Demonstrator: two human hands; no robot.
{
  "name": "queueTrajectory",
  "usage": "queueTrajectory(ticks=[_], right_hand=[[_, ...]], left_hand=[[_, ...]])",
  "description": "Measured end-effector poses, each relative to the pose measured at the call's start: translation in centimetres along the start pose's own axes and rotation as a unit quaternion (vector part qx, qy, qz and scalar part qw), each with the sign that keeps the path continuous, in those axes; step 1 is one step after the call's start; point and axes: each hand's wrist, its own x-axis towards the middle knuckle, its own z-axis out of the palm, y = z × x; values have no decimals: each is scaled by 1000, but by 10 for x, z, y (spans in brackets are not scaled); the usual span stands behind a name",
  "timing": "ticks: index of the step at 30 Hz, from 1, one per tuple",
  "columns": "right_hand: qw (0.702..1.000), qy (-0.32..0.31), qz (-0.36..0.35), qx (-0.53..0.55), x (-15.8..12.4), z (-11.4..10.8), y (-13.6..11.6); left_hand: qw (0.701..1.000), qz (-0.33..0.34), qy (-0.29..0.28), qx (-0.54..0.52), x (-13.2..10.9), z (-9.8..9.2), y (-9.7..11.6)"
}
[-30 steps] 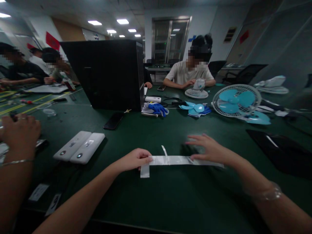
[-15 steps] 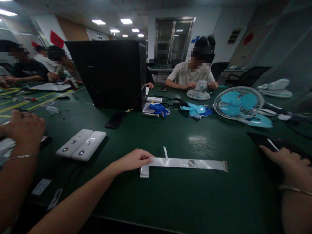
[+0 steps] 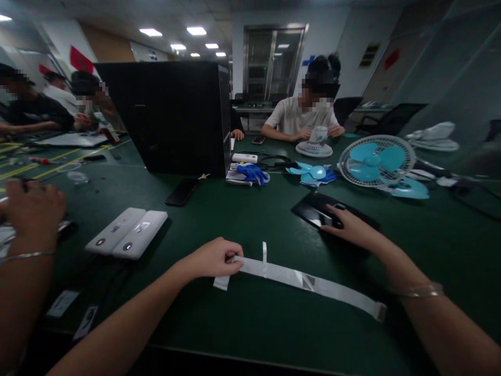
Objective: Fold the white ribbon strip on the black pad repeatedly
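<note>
Trailing rightward from the pinching left hand (image 3: 213,258), the flat ribbon cable (image 3: 313,283)

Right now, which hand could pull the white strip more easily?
Probably the left hand: its fingers pinch one end of the white strip. The right hand rests on the black slab, apart.

Dim room — green table (image 3: 250,209), ceiling lights (image 3: 196,31), glass door (image 3: 274,62) behind.
</note>
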Motion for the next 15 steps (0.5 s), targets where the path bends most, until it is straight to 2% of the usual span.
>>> queueTrajectory(ticks=[2,5,8,11,15], right_hand=[[993,-31,-107,31,-8,3,-46],[965,-67,-243,72,-32,3,-112],[926,-101,-345,118,-58,1,-155],[889,-153,-384,196,-68,-5,-166],[885,-182,-318,286,-61,-24,-144]], left_hand=[[1000,16,0,15,-1,-1,1],[998,47,-13,30,-2,-2,1],[995,76,10,56,-3,-3,3],[995,76,20,54,-3,-4,4],[999,4,4,-46,0,-3,-1]])
